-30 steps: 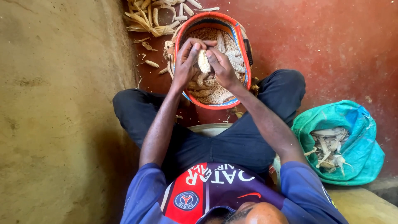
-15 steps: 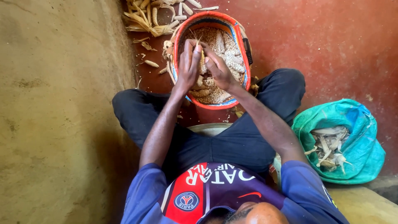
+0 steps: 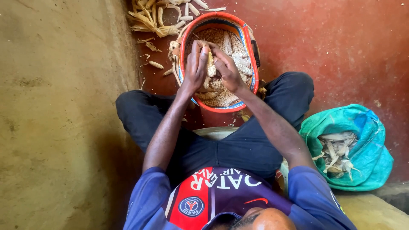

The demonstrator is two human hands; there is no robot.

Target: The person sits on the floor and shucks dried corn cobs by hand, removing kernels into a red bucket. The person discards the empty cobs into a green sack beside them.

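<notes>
Both hands over an orange-rimmed basket (image 3: pixel 249 40) of loose kernels on the red floor (image 3: pixel 341 47). Left hand (image 3: pixel 195 68) and right hand (image 3: pixel 228 71) each in a closed grip on one pale corn cob (image 3: pixel 211 64), upright between them. Husks (image 3: pixel 153 19) just beyond the basket. Teal sack (image 3: pixel 366 149) of husks well to the right, mouth open.
</notes>
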